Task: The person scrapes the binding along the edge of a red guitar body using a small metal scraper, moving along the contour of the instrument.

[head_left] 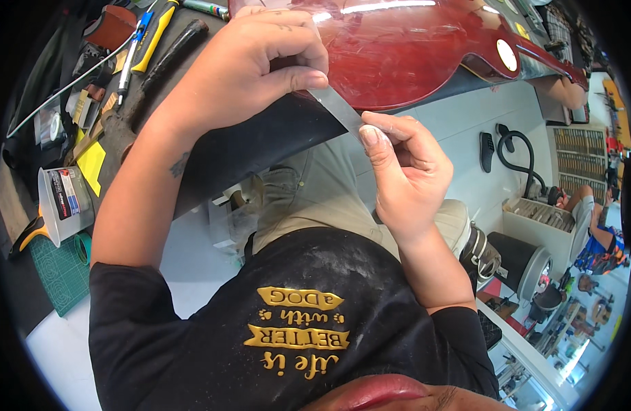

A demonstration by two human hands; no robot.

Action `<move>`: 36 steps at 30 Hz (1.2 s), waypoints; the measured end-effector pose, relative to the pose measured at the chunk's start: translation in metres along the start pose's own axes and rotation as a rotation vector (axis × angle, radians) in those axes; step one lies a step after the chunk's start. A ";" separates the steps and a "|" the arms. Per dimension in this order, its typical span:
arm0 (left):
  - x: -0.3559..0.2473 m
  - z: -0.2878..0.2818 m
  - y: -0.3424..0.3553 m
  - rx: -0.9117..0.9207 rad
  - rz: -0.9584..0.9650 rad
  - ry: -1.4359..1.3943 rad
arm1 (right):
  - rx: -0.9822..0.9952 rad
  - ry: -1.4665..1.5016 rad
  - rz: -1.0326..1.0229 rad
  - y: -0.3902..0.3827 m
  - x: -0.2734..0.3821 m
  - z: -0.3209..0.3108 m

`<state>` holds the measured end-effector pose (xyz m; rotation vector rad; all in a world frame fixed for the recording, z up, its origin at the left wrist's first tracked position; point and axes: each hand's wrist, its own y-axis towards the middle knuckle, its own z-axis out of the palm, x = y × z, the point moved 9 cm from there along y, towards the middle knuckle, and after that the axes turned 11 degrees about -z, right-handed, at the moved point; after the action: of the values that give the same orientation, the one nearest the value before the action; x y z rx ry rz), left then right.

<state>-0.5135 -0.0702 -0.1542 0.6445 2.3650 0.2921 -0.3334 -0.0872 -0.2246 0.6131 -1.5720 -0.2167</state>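
A thin, flat, greyish strip, of a material I cannot make out, is stretched between my hands above the bench's near edge. My left hand pinches its upper end between thumb and bent fingers. The lower end is gripped by my right hand, thumb against forefinger. Just beyond the strip lies a glossy dark red guitar, its body in front of me and its neck running off to the right. A pale oval plate shows on the guitar near the neck.
A hammer, a yellow-handled tool and a blue-and-silver pen-like tool lie at left. Below them are a clear plastic cup and a green cutting mat. Another person's arm rests by the guitar neck.
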 end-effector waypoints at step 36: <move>0.004 0.002 0.000 0.029 -0.030 -0.049 | 0.084 -0.023 0.011 -0.003 -0.002 0.005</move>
<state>-0.5147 -0.0680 -0.1572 0.6227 2.3338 0.2262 -0.3379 -0.0893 -0.2286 0.6697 -1.6128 -0.1508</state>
